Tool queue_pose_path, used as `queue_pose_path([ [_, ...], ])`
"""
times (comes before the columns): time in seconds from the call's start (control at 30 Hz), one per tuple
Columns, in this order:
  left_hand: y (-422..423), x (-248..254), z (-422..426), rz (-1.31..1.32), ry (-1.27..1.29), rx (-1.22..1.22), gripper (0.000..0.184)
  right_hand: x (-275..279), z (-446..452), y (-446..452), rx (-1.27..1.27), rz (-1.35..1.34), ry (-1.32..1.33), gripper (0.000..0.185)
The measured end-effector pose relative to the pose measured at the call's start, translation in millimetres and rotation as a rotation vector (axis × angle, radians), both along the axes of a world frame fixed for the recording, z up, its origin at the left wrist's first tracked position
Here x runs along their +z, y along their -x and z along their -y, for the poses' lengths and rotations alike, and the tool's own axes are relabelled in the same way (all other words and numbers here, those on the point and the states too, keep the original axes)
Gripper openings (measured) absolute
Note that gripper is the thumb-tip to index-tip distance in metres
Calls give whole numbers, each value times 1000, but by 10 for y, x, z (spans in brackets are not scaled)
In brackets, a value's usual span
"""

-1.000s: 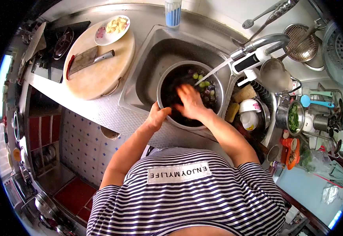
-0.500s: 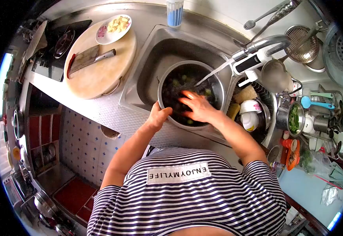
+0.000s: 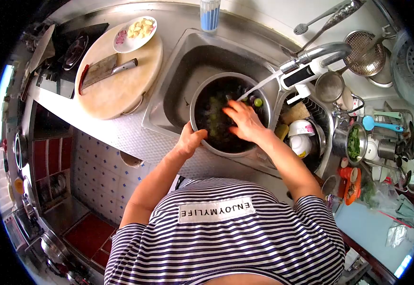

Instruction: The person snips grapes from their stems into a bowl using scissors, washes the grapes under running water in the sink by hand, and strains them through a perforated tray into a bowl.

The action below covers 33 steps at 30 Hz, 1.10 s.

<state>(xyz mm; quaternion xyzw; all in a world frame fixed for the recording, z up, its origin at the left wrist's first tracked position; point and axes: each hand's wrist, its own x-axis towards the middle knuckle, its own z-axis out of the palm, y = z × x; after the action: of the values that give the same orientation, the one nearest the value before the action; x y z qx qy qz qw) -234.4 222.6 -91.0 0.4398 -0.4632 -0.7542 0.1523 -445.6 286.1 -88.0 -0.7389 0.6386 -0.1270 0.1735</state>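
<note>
A round metal basin (image 3: 197, 97) of dark water stands in the steel sink (image 3: 169, 90). Green and dark round fruits (image 3: 258, 102) float in it, some blurred under the water. My left hand (image 3: 189, 140) grips the basin's left rim, thumb on top. Inside the basin my right hand (image 3: 244, 122) has its fingers apart, their tips at the water, with nothing seen in them. From the faucet (image 3: 314, 54) a stream runs into the basin just beyond my right fingers.
On the left, a round cutting board (image 3: 121, 97) holds a cleaver (image 3: 100, 72), a red chili and a plate (image 3: 130, 43) of pale yellow pieces. A rack (image 3: 322, 114) with bowls and sponges is right of the sink. Strainers (image 3: 366, 53) hang at upper right.
My right hand has shifted through the water, now slightly higher and to the right. The fruits have swirled to other places. My left hand stays on the rim.
</note>
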Motion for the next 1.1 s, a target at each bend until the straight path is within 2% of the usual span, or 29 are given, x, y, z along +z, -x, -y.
queue_pose_path([
  [0.07,-9,-80,17,22,-14,-5,32,-105,127,-213,-230,5,2,59],
  [0.1,2,-109,7,22,-10,-7,32,-144,155,-328,-206,-7,14,60],
  [0.17,6,-141,-12,-23,-8,71,16,-356,54,-434,-89,71,51,61],
  [0.2,10,-91,-19,-22,-7,75,16,-141,38,-378,48,225,-112,56],
  [0.27,33,32,-26,20,-16,84,15,5,-98,-150,81,371,-126,50],
  [0.3,30,15,-24,32,-3,88,14,24,-130,-22,36,312,37,47],
  [0.33,23,-8,-24,29,-10,90,14,124,-134,79,-98,240,54,49],
  [0.4,11,-42,-8,52,20,43,13,153,-103,91,-335,-101,117,54],
  [0.43,8,-41,1,54,21,38,13,19,-28,33,-396,-31,-10,61],
  [0.47,3,-32,22,52,12,-12,22,-131,38,-92,-430,-46,-69,68],
  [0.5,-5,-24,48,51,6,-56,32,-152,82,-211,-386,-17,-93,69],
  [0.53,-7,-37,51,56,12,-48,32,-159,79,-316,-339,13,-118,70],
  [0.6,-6,-81,7,-13,-10,24,32,-110,-32,-311,-73,83,-153,69],
  [0.67,-8,12,11,-4,6,27,32,-83,-113,-103,87,13,-105,69],
  [0.7,0,16,15,8,-1,27,32,141,-75,-35,46,-38,-212,73],
  [0.73,-9,13,6,22,-13,24,33,60,-29,-2,57,-36,-216,73],
  [0.8,-13,-89,4,45,18,5,33,-165,68,45,-150,-149,60,68],
  [0.87,14,-118,8,-42,-2,35,34,-101,184,-299,-283,-121,-96,62],
  [0.97,6,-8,10,-24,-15,51,35,-67,28,-387,1,75,-62,61],
  [1.07,19,-8,20,31,-18,36,35,-93,-84,-53,82,1,-103,56],
  [1.1,10,3,22,88,-17,6,35,17,-70,7,22,-69,-64,53],
])
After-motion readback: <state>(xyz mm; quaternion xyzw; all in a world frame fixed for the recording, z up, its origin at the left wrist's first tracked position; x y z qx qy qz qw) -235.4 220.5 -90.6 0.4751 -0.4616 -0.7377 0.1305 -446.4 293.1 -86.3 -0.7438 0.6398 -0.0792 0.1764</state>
